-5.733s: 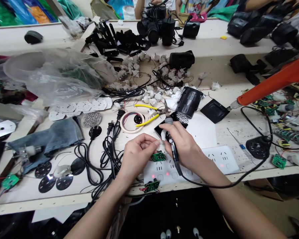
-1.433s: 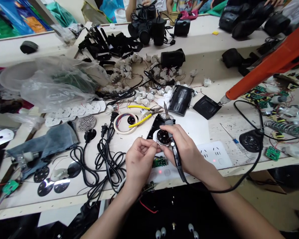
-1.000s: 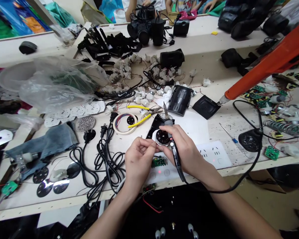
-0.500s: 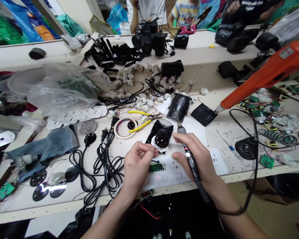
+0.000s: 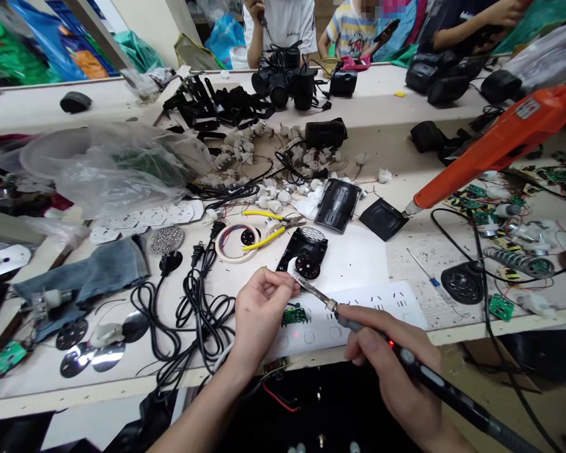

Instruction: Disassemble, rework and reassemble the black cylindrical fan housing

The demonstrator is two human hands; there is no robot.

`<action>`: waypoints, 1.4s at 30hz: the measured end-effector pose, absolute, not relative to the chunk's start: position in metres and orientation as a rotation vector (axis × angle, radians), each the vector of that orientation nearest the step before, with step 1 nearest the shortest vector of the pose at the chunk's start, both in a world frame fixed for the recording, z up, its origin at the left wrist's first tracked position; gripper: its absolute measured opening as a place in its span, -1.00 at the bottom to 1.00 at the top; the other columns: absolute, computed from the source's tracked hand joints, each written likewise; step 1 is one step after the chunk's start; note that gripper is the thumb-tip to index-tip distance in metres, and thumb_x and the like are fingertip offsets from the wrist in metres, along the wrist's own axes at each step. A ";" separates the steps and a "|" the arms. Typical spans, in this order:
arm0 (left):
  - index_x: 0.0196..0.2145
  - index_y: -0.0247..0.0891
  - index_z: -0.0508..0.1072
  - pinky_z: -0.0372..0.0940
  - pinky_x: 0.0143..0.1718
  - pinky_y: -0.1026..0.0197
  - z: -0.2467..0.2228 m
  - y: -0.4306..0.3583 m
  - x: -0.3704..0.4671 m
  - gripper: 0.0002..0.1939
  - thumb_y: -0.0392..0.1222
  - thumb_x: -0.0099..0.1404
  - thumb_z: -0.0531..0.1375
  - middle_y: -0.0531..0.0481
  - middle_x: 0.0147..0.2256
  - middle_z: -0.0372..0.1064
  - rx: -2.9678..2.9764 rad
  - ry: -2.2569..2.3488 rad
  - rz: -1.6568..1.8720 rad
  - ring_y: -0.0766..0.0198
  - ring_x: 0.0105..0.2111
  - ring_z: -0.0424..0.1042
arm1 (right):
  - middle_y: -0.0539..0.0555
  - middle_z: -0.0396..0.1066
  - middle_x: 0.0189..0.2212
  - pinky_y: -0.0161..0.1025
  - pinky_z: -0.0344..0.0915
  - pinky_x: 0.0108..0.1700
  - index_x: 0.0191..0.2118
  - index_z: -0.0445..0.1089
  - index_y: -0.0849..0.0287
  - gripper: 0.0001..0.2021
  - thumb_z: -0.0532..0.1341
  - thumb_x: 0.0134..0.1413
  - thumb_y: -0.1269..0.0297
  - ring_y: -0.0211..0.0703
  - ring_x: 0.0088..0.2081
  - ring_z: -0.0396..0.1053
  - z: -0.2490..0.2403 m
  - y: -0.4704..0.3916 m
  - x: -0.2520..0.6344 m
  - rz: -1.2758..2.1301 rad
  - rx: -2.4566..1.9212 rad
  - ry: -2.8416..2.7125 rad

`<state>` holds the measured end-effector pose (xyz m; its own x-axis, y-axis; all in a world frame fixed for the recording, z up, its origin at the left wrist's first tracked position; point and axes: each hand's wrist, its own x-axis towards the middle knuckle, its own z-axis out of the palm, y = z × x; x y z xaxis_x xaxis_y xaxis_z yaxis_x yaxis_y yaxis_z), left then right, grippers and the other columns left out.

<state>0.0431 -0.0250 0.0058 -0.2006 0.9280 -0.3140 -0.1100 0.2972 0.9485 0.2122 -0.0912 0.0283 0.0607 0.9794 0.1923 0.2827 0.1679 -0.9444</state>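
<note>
My right hand (image 5: 396, 365) is wrapped around a soldering iron (image 5: 358, 324). The iron's tip reaches left to the edge of a black round disc (image 5: 306, 267) on a white motor-like part. That part sits in a black plastic housing (image 5: 311, 245) with a round grille. My left hand (image 5: 264, 305) pinches beside the same spot, its fingertips close to the iron's tip; what lies between them is too small to make out. Just below the fingertips, a green circuit board (image 5: 294, 315) rests on a white printed sheet (image 5: 349, 314).
Yellow-handled pliers (image 5: 266, 229) lie over a tape roll (image 5: 238, 244). Black power cords (image 5: 193, 314) coil left of my hands. An orange electric screwdriver (image 5: 490, 151) slants in from the right, its tip at a black cover (image 5: 383, 218). People sit across the bench.
The soldering iron has swung from pointing up and away to lying low, tip at the disc. My right hand has lowered and turned with it. My left hand stays put.
</note>
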 end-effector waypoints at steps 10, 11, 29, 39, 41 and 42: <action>-0.56 -0.27 0.37 0.40 -0.33 0.25 0.007 -0.025 0.043 -0.83 -0.18 -0.02 0.29 0.03 -0.45 0.48 0.819 1.461 1.144 0.32 -0.46 0.49 | -0.08 0.47 -0.53 -0.32 0.45 -0.42 -0.06 0.52 0.01 -0.80 0.17 0.31 0.29 -0.25 -0.57 0.40 0.019 -0.082 0.208 0.902 -1.257 -1.474; -0.56 -0.27 0.37 0.40 -0.32 0.25 0.007 -0.024 0.043 -0.83 -0.19 -0.02 0.30 0.03 -0.45 0.48 0.816 1.458 1.145 0.31 -0.46 0.49 | -0.07 0.47 -0.53 -0.31 0.45 -0.42 -0.06 0.52 0.03 -0.80 0.17 0.31 0.28 -0.24 -0.57 0.41 0.018 -0.081 0.207 0.894 -1.257 -1.480; -0.56 -0.27 0.38 0.39 -0.32 0.25 0.007 -0.025 0.042 -0.88 -0.24 -0.02 0.28 0.03 -0.44 0.48 0.817 1.445 1.146 0.31 -0.45 0.49 | -0.05 0.50 -0.45 -0.34 0.43 -0.39 -0.04 0.50 0.07 -0.79 0.16 0.32 0.32 -0.26 -0.49 0.43 0.015 -0.079 0.206 0.920 -1.239 -1.521; -0.56 -0.29 0.37 0.40 -0.32 0.25 0.004 -0.024 0.042 -0.86 -0.24 -0.02 0.29 0.03 -0.45 0.48 0.819 1.430 1.149 0.31 -0.45 0.49 | 0.00 0.47 -0.52 -0.25 0.46 -0.44 -0.06 0.53 0.08 -0.78 0.17 0.30 0.22 -0.16 -0.52 0.44 0.025 -0.088 0.213 0.819 -1.251 -1.481; -0.55 -0.29 0.37 0.41 -0.32 0.24 0.004 -0.024 0.042 -0.86 -0.24 -0.02 0.29 0.03 -0.45 0.48 0.811 1.428 1.153 0.30 -0.45 0.49 | 0.00 0.46 -0.52 -0.26 0.45 -0.46 -0.06 0.53 0.10 -0.77 0.16 0.31 0.22 -0.16 -0.51 0.44 0.025 -0.088 0.213 0.795 -1.248 -1.483; -0.55 -0.29 0.37 0.41 -0.32 0.24 0.004 -0.024 0.042 -0.86 -0.23 -0.02 0.29 0.03 -0.45 0.48 0.812 1.429 1.154 0.30 -0.45 0.49 | 0.00 0.46 -0.51 -0.26 0.45 -0.46 -0.05 0.52 0.09 -0.77 0.15 0.31 0.23 -0.17 -0.51 0.44 0.024 -0.088 0.213 0.786 -1.243 -1.481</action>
<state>0.0420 -0.0239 0.0040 -0.1905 0.9301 -0.3140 -0.1111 0.2973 0.9483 0.2128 -0.0876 0.0244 0.0361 0.9586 0.2825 0.3038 0.2588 -0.9169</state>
